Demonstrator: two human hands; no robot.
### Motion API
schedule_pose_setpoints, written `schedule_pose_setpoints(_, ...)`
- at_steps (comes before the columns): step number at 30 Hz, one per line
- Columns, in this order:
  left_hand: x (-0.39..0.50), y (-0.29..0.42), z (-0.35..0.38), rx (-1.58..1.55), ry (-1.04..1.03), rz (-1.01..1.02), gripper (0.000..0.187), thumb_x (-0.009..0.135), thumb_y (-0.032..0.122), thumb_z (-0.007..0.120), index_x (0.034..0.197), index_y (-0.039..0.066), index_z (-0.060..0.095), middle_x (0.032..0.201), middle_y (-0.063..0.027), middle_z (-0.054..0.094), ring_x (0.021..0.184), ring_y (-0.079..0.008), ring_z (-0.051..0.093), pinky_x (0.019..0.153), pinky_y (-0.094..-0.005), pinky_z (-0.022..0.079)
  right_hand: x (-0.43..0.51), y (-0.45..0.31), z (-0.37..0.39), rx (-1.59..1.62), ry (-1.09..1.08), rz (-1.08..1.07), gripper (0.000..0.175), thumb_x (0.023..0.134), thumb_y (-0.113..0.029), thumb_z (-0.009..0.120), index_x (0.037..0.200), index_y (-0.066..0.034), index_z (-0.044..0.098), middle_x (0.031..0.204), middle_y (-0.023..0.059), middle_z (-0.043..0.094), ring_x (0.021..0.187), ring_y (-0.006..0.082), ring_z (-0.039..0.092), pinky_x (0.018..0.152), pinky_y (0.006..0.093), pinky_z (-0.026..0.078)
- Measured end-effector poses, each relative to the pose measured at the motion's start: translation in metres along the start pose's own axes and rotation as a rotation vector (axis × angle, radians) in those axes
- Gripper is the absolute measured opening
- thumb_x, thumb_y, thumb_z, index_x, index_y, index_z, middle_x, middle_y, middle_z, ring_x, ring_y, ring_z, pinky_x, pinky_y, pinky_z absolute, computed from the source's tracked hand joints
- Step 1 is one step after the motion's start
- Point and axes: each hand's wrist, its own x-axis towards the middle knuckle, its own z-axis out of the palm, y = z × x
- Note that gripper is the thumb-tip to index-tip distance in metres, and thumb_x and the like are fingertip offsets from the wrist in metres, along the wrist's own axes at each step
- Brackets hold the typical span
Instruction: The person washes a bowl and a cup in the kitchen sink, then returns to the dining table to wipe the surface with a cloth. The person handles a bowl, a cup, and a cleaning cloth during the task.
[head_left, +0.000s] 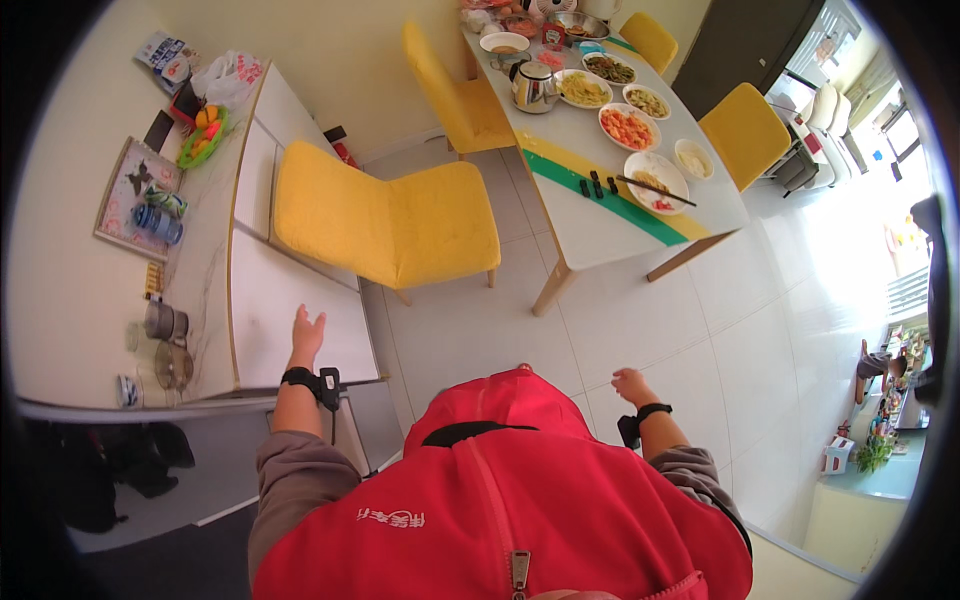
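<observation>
My left hand (307, 330) is held out beside the white front of a sideboard (270, 315), fingers apart, with nothing in it; whether it touches the front I cannot tell. Over the tiled floor, my right hand (632, 384) hangs with fingers partly curled, and no object shows in it. Dark straps with small devices circle both wrists. A yellow upholstered chair (390, 217) stands ahead between the sideboard and a dining table (600, 251). On the table are a steel kettle (535, 88), a plate of red and orange food (630, 127) and a plate (656, 182) with chopsticks (656, 190) across it.
A green fruit basket (202, 139), a blue bottle (157, 223) and a glass pitcher (173, 364) stand on the sideboard top. More yellow chairs (745, 135) surround the table, whose wooden legs (555, 287) reach the floor. At the far right is another person (874, 366).
</observation>
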Motion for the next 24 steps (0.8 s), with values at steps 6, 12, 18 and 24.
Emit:
schedule_pose_setpoints(6, 0.150, 0.022, -0.022, -0.004, 0.180, 0.000, 0.071, 0.083, 0.030, 0.063, 0.136, -0.006, 0.032, 0.134, -0.0284, 0.041, 0.126, -0.0383, 0.040, 0.105, -0.0399, 0.032, 0.086, -0.139, -0.071, -0.003, 0.008, -0.161, 0.031, 0.078, -0.025, 0.063, 0.104, -0.0074, 0.065, 0.097, 0.0140, 0.067, 0.092, 0.0282, 0.064, 0.083, 0.0381, 0.050)
schedule_pose_setpoints(12, 0.280, 0.044, -0.023, -0.168, 0.151, -0.178, 0.062, 0.085, 0.029, 0.064, 0.129, -0.007, 0.040, 0.124, -0.0206, 0.053, 0.113, -0.0327, 0.052, 0.097, -0.0378, 0.040, 0.111, -0.235, -0.043, 0.065, -0.097, -0.093, 0.031, 0.079, -0.025, 0.064, 0.105, -0.0083, 0.065, 0.093, 0.0122, 0.068, 0.088, 0.0284, 0.065, 0.080, 0.0379, 0.051)
schedule_pose_setpoints(18, 0.289, 0.081, -0.072, -0.707, -0.645, -0.401, 0.042, 0.089, 0.028, 0.060, 0.120, 0.002, 0.050, 0.110, -0.0106, 0.060, 0.098, -0.0211, 0.061, 0.074, -0.0378, 0.053, 0.165, -0.337, -0.007, 0.052, -0.301, -0.220, 0.033, 0.079, -0.028, 0.065, 0.103, -0.0067, 0.065, 0.093, 0.0149, 0.066, 0.091, 0.0311, 0.063, 0.081, 0.0393, 0.050)
schedule_pose_setpoints(24, 0.310, 0.185, -0.025, -0.839, -0.672, -0.280, 0.049, 0.087, 0.027, 0.063, 0.126, 0.002, 0.047, 0.114, -0.0097, 0.059, 0.103, -0.0219, 0.059, 0.083, -0.0355, 0.051, 0.249, -0.465, 0.060, 0.046, -0.478, -0.804, 0.076, 0.071, -0.027, 0.072, 0.133, -0.0019, 0.036, 0.122, 0.0244, 0.052, 0.111, 0.0388, 0.051, 0.093, 0.0427, 0.042)
